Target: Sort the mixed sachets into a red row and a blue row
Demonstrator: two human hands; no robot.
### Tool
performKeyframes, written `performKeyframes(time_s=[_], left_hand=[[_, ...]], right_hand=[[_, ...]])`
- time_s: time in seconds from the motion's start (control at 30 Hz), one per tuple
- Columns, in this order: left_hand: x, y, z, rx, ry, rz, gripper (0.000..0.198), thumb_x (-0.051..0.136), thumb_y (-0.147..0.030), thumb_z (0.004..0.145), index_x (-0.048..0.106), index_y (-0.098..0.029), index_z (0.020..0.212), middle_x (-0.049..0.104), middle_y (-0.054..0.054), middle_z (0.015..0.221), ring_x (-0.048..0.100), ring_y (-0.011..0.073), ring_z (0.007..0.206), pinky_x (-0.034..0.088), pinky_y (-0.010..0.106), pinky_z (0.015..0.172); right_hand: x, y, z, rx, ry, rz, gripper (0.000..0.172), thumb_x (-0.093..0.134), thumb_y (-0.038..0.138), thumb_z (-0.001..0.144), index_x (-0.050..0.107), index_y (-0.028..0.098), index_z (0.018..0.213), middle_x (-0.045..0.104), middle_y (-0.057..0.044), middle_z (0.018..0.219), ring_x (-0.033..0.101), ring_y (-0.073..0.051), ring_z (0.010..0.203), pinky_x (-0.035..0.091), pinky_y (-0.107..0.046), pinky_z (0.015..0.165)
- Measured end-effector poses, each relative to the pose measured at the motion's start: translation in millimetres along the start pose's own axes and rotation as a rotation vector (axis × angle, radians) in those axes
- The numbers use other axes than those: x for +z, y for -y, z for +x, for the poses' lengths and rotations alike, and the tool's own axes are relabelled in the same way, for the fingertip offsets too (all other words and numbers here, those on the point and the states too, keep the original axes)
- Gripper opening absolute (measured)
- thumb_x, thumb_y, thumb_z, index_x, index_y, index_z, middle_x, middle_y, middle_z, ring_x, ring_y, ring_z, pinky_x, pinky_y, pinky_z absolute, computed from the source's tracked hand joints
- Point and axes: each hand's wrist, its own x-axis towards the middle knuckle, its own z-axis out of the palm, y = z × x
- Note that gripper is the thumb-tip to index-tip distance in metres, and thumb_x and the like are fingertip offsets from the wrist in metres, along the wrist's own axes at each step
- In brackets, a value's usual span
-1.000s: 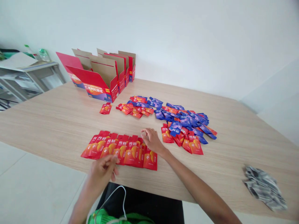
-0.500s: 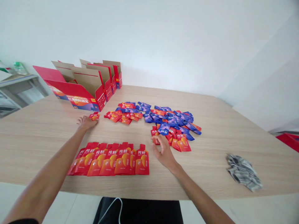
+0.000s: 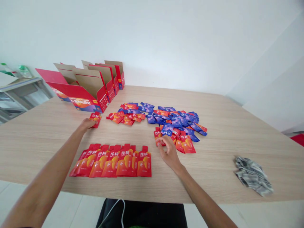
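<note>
My left hand [image 3: 86, 124] is at the left, its fingers closed at the lower left edge of a red pouch [image 3: 96, 119] in front of the boxes. My right hand [image 3: 169, 152] has its thumb and forefinger drawn together on a red pouch [image 3: 157, 133] at the near left edge of a mixed pile. In that pile, blue pouches [image 3: 176, 121] and red ones overlap. Between my forearms lies a row of overlapping red pouches [image 3: 123, 161], caps pointing away from me. A smaller heap of red and blue pouches [image 3: 128, 117] sits behind the row.
Several open red cartons [image 3: 87, 104] stand at the back left with flaps up. A crumpled striped cloth [image 3: 253, 176] lies on the wooden table [image 3: 213, 177] at the right. Beyond the left edge is a shelf [image 3: 26, 91] with green-capped bottles. A white wall rises behind.
My left hand has shifted slightly left and the pouch by it shows more fully. My right thumb and forefinger have closed in on the red pouch. The view has turned slightly left.
</note>
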Motion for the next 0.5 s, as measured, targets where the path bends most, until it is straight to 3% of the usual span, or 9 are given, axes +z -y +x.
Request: performKeyframes(time_s=[0.13, 0.23, 0.3, 0.37, 0.43, 0.5], left_hand=[[-5.0, -4, -26, -0.108, 0.062, -0.061, 0.038, 0.070, -0.039, 0.102, 0.064, -0.018, 0.134, 0.067, 0.011, 0.133, 0.070, 0.0255, 0.111, 0.062, 0.047, 0.093], [2.3, -7, -69, -0.031, 0.066, -0.142, 0.029, 0.065, -0.036, 0.104, 0.064, -0.014, 0.123, 0.074, 0.006, 0.104, 0.072, 0.0174, 0.081, 0.060, 0.030, 0.069], [16.6, -6, -112, 0.045, 0.088, -0.204, 0.030, 0.062, -0.040, 0.105, 0.058, -0.015, 0.122, 0.072, 0.000, 0.081, 0.065, 0.0138, 0.058, 0.048, 0.022, 0.050], [37.6, -5, -162, 0.107, 0.150, -0.253, 0.043, 0.066, -0.055, 0.099, 0.056, -0.018, 0.119, 0.068, -0.005, 0.066, 0.056, 0.0125, 0.041, 0.043, 0.022, 0.043], [62.0, -3, -213, 0.154, 0.230, -0.294, 0.059, 0.073, -0.065, 0.088, 0.055, -0.020, 0.121, 0.066, -0.007, 0.060, 0.054, 0.0132, 0.036, 0.043, 0.022, 0.040], [85.9, -2, -258, 0.191, 0.359, -0.425, 0.068, 0.072, -0.066, 0.089, 0.050, -0.019, 0.133, 0.066, -0.007, 0.058, 0.051, 0.0126, 0.034, 0.038, 0.020, 0.037]], right_hand=[[0, 2, 0, -0.007, 0.010, 0.046, 0.026, 0.051, 0.042, 0.105, 0.066, 0.024, 0.095, 0.065, -0.006, 0.091, 0.059, -0.024, 0.090, 0.044, -0.039, 0.087], [1, 7, -2, 0.014, 0.050, 0.096, 0.029, 0.051, 0.046, 0.106, 0.067, 0.024, 0.096, 0.065, -0.006, 0.089, 0.059, -0.024, 0.088, 0.045, -0.037, 0.083], [3, 14, -4, 0.015, 0.110, 0.160, 0.033, 0.050, 0.049, 0.107, 0.067, 0.023, 0.097, 0.064, -0.005, 0.088, 0.058, -0.022, 0.084, 0.045, -0.035, 0.079], [3, 24, -5, 0.012, 0.201, 0.245, 0.038, 0.047, 0.053, 0.108, 0.068, 0.022, 0.098, 0.064, -0.004, 0.089, 0.058, -0.020, 0.082, 0.044, -0.034, 0.076], [3, 33, -7, 0.027, 0.282, 0.334, 0.046, 0.043, 0.059, 0.109, 0.067, 0.022, 0.097, 0.063, -0.004, 0.087, 0.056, -0.018, 0.078, 0.043, -0.032, 0.073], [3, 41, -10, 0.073, 0.327, 0.433, 0.054, 0.039, 0.067, 0.107, 0.065, 0.022, 0.092, 0.058, -0.002, 0.079, 0.052, -0.017, 0.072, 0.040, -0.031, 0.068]])
